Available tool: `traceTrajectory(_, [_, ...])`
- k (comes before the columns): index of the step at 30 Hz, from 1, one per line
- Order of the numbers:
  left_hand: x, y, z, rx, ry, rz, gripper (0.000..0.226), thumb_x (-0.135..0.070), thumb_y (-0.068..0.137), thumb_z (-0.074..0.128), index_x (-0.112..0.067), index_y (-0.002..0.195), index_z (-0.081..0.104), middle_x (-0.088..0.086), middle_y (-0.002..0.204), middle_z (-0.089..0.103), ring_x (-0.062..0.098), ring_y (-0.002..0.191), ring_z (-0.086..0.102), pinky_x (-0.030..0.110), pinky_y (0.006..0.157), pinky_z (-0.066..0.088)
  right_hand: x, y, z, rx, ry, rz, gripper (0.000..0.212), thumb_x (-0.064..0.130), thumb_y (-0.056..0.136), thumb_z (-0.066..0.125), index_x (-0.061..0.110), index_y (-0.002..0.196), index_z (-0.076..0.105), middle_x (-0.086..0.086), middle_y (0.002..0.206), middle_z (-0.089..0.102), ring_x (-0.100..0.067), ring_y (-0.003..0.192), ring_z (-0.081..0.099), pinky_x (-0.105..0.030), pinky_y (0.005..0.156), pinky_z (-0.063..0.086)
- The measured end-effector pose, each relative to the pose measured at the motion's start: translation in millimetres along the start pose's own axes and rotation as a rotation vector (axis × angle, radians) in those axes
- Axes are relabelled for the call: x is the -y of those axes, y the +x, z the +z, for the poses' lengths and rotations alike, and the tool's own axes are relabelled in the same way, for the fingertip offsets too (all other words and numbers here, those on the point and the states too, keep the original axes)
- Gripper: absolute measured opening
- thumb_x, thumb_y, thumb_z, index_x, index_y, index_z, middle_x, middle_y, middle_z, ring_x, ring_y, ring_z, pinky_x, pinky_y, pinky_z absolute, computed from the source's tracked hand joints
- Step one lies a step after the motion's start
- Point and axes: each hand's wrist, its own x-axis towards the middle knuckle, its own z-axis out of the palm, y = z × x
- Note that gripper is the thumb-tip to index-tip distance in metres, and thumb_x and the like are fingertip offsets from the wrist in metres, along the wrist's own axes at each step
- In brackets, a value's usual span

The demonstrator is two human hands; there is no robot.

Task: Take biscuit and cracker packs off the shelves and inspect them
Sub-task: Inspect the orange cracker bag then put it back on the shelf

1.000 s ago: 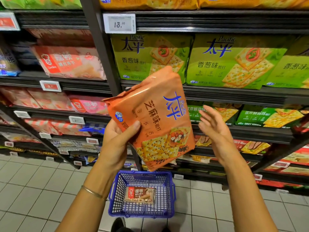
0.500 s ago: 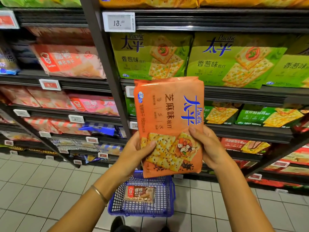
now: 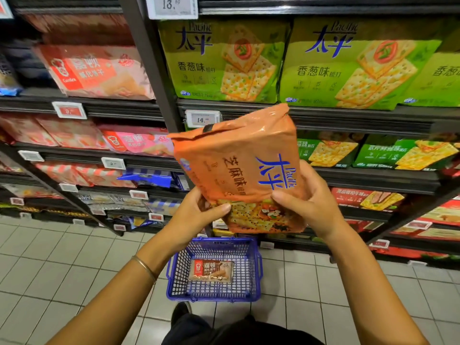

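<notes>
Lining upper left of frame: red-and-pink plastic biscuit packs (image 3: pixel 94 70) on dark shelves. Left hand (image 3: pixel 196 215) grips lower left corner of orange plastic cracker pack (image 3: pixel 244 165), thumb on front. Pack at frame centre, tilted (printed front toward camera). Lower centre: blue plastic mesh basket (image 3: pixel 252 270) on tiled floor, small brown biscuit pack (image 3: pixel 211 270) inside. Right hand (image 3: pixel 311 205) grasps pack's lower right edge. Upper right: green cracker packs (image 3: pixel 224 61).

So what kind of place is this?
Most likely a supermarket aisle: long shelves stacked with green cracker packs, a price tag on the shelf edge, and a blue shopping basket on the floor.
</notes>
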Motion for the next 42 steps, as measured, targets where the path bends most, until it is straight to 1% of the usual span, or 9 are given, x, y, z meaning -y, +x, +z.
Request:
traceTrajectory(9, [24, -6, -8, -0.068, -0.024, -0.034, 0.072, -0.038, 0.060, 0.088, -0.005, 0.120, 0.068, 0.010, 0.115, 0.079, 0.031, 0.112, 0.073, 0.042, 0.099, 0.056, 2, -17, 17, 0.095, -0.345, -0.051, 0.063, 0.038, 0.078, 0.084, 0.038, 0.134, 0.055, 0.022, 0.120, 0.065, -0.011, 0.110, 0.067, -0.041, 0.087, 0.060])
traceTrajectory(16, [20, -3, -11, -0.055, -0.222, -0.009, 0.047, -0.014, 0.078, 0.086, -0.014, 0.115, 0.058, -0.004, 0.101, 0.081, 0.017, 0.096, 0.074, 0.028, 0.076, 0.062, 13, -23, 13, 0.136, -0.008, 0.089, 0.075, 0.031, 0.068, 0.091, 0.027, 0.135, 0.058, -0.001, 0.134, 0.069, -0.021, 0.123, 0.067, -0.047, 0.098, 0.057])
traceTrajectory(20, [6, -5, -10, 0.012, -0.340, -0.117, 0.095, -0.055, 0.050, 0.102, -0.013, 0.123, 0.057, 0.001, 0.107, 0.079, 0.017, 0.093, 0.075, 0.039, 0.080, 0.065, 27, -22, 1, 0.355, 0.037, 0.138, 0.095, 0.066, 0.066, 0.087, 0.034, 0.148, 0.049, 0.001, 0.152, 0.056, -0.023, 0.141, 0.053, -0.057, 0.114, 0.041])
traceTrajectory(23, [1, -10, -5, 0.080, -0.479, -0.164, 0.103, -0.050, 0.050, 0.104, -0.008, 0.130, 0.056, 0.011, 0.115, 0.076, 0.027, 0.102, 0.075, 0.048, 0.084, 0.065, 26, -27, -14, 0.446, 0.028, 0.152, 0.089, 0.044, 0.083, 0.084, 0.026, 0.157, 0.038, -0.002, 0.160, 0.047, -0.028, 0.148, 0.044, -0.055, 0.116, 0.040])
traceTrajectory(26, [-6, -13, 5, 0.138, -0.694, -0.185, 0.110, -0.043, 0.058, 0.102, -0.004, 0.146, 0.049, 0.023, 0.141, 0.063, 0.035, 0.118, 0.070, 0.052, 0.088, 0.062, 17, -37, -8, 0.328, 0.304, 0.265, 0.061, -0.008, 0.103, 0.037, 0.026, 0.151, 0.049, 0.003, 0.153, 0.055, -0.031, 0.142, 0.051, -0.046, 0.105, 0.054])
traceTrajectory(28, [-11, -14, 11, 0.170, -0.780, -0.190, 0.117, -0.044, 0.063, 0.100, -0.006, 0.156, 0.041, 0.025, 0.154, 0.051, 0.039, 0.129, 0.063, 0.053, 0.094, 0.059, 7, -43, 2, 0.145, 0.359, 0.271, 0.044, 0.032, 0.106, 0.048, 0.020, 0.148, 0.055, -0.003, 0.145, 0.063, -0.030, 0.136, 0.056, -0.041, 0.104, 0.055])
traceTrajectory(30, [-15, -15, 18, 0.175, -0.806, -0.192, 0.119, -0.047, 0.065, 0.098, -0.007, 0.160, 0.037, 0.025, 0.158, 0.047, 0.041, 0.139, 0.055, 0.053, 0.100, 0.057, 8, -38, 16, 0.013, 0.151, 0.312, 0.114, 0.078, 0.066, 0.077, 0.002, 0.146, 0.049, -0.002, 0.126, 0.070, -0.022, 0.126, 0.063, -0.030, 0.100, 0.055])
traceTrajectory(38, [-18, -25, 35, 0.221, -0.752, -0.166, 0.093, -0.042, 0.070, 0.097, -0.017, 0.148, 0.054, 0.017, 0.158, 0.051, 0.038, 0.145, 0.049, 0.061, 0.107, 0.050, -4, -33, 34, -0.400, 0.566, 0.092, 0.047, 0.040, 0.090, 0.046, 0.026, 0.134, 0.055, 0.002, 0.117, 0.077, -0.020, 0.115, 0.070, -0.035, 0.089, 0.061])
traceTrajectory(42, [-21, -31, 16, 0.401, -0.879, -0.090, 0.118, -0.064, 0.069, 0.085, -0.020, 0.164, 0.030, 0.020, 0.172, 0.022, 0.046, 0.159, 0.014, 0.071, 0.124, 0.008, -2, -33, 33, -0.527, 0.607, 0.128, 0.054, 0.047, 0.091, 0.040, 0.023, 0.138, 0.054, -0.001, 0.122, 0.075, -0.022, 0.118, 0.069, -0.047, 0.097, 0.057])
